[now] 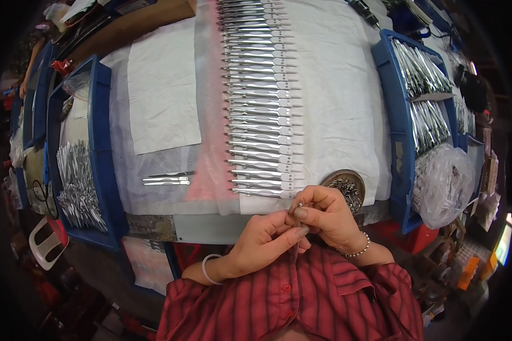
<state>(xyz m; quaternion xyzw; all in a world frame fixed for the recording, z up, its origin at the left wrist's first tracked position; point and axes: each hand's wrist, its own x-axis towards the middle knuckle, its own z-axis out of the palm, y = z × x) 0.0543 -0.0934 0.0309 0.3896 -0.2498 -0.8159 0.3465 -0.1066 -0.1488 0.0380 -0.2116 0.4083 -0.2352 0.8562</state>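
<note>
Right hand [327,217] pinches a small metallic piece [301,204], mostly hidden, near the table edge [210,219]; left hand [264,243] closed beside it, contents unclear. Judged light, stiff, slippery: pinch it by its sides

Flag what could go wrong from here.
Drop: the small shiny metal piece, mostly hidden in the bare right hand with the bare left hand against it, could slip and get lost.
Spill: the round brown dish of small silvery metal parts sits right by the right hand; a knock might scatter them.
Disorder: the long row of slim silver metal tools ends just beyond the hands; a brush could skew it.
</note>
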